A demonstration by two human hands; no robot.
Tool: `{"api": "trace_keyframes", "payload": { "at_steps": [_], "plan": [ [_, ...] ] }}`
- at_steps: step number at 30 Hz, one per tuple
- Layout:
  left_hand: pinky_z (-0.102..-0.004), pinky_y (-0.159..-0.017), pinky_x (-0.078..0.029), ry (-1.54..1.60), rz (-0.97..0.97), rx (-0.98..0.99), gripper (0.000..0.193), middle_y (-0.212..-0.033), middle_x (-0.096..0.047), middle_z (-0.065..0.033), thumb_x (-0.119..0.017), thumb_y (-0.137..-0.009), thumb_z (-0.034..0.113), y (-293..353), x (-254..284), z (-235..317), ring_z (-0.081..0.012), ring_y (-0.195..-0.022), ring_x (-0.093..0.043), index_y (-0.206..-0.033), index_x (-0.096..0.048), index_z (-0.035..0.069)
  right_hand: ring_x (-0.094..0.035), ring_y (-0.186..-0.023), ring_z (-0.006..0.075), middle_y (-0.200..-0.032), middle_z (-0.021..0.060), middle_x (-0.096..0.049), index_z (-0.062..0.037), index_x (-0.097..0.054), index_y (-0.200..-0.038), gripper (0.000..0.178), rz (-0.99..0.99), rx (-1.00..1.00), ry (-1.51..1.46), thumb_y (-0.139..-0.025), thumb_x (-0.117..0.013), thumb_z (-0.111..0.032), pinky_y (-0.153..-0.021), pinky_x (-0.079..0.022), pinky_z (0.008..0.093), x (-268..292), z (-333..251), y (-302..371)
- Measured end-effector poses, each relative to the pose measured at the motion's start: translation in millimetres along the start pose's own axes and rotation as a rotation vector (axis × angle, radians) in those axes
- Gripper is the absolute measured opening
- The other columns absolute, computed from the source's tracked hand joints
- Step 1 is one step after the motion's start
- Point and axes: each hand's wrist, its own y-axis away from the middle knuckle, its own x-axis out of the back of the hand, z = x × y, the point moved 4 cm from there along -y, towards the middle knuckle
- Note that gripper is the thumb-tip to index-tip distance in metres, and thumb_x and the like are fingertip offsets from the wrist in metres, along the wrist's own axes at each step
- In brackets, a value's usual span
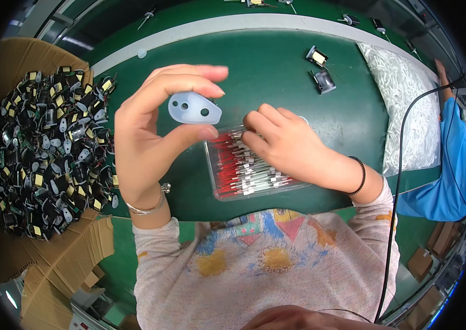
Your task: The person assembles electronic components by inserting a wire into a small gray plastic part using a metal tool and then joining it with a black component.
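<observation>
My left hand (147,118) is raised over the green table, pinching a translucent bluish-grey plastic piece (193,112) between thumb and fingers. The piece is drop-shaped, with several round holes through its face. To its right, my right hand (293,146) reaches over a clear plastic tray (215,192), its fingers curled down at the far side. Their tips are hidden, so I cannot see what they grip. Many thin red-and-white stick-like parts (249,170) lie side by side in the tray.
A cardboard box (76,245) at left holds a heap of small black assemblies (51,148). Two similar black units (324,81) lie far right of centre, near a bag of white pieces (409,110). A black cable (399,154) hangs at right, before a person's blue garment (436,190).
</observation>
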Motion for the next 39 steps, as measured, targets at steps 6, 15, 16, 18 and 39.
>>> {"api": "trace_keyframes", "payload": {
  "at_steps": [6,15,16,18,39],
  "plan": [
    [-0.0313,-0.086,-0.045,0.027,-0.042,-0.049,0.038,-0.099,-0.067,-0.0095,-0.075,-0.057,0.003,-2,-5,-1,-0.0207,-0.097,-0.06,-0.094,-0.066,0.002,-0.05,-0.085,0.0179,-0.084,0.005,-0.047,-0.0061,-0.059,-0.072,0.011,0.01,-0.015,-0.092,-0.065,-0.06,-0.014,-0.061,-0.046,0.0268,-19,-7,-3],
    [-0.0301,-0.084,-0.045,0.103,0.014,0.039,0.036,-0.095,-0.067,-0.0105,-0.074,-0.063,0.003,0,-4,-4,-0.0178,-0.091,-0.061,-0.098,-0.065,-0.001,-0.05,-0.088,0.0194,-0.085,0.0047,-0.049,-0.0059,-0.059,-0.075,0.011,-0.076,-0.066,-0.041,-0.069,-0.058,-0.015,-0.066,-0.044,0.0285,-17,-7,-2],
    [-0.0301,-0.084,-0.045,0.102,0.014,0.038,0.036,-0.095,-0.067,-0.0105,-0.074,-0.063,0.003,1,-3,-2,-0.0178,-0.091,-0.061,-0.098,-0.065,-0.001,-0.051,-0.086,0.0197,-0.084,0.005,-0.051,-0.0064,-0.059,-0.078,0.012,-0.003,-0.069,-0.078,-0.069,-0.058,-0.015,-0.066,-0.044,0.029,-6,-3,-3],
    [-0.0286,-0.083,-0.045,0.214,0.034,0.094,0.046,-0.094,-0.066,-0.0118,-0.073,-0.063,-0.001,4,1,0,-0.0163,-0.087,-0.062,-0.107,-0.06,-0.002,-0.053,-0.083,0.02,-0.082,0.0053,-0.053,-0.0069,-0.058,-0.081,0.014,0.07,-0.064,-0.117,-0.069,-0.059,-0.014,-0.066,-0.044,0.0294,18,4,-5],
    [-0.0363,-0.094,-0.038,0.621,-0.547,0.34,0.041,-0.102,-0.064,-0.0073,-0.081,-0.052,0.01,7,-39,-17,-0.0244,-0.101,-0.055,-0.089,-0.066,0.002,-0.058,-0.092,0.0232,-0.093,0.0143,-0.064,0.0003,-0.064,-0.085,0.026,0.545,0.112,-0.166,-0.06,-0.069,-0.004,-0.075,-0.048,0.0342,84,18,-2]
  ]
}}
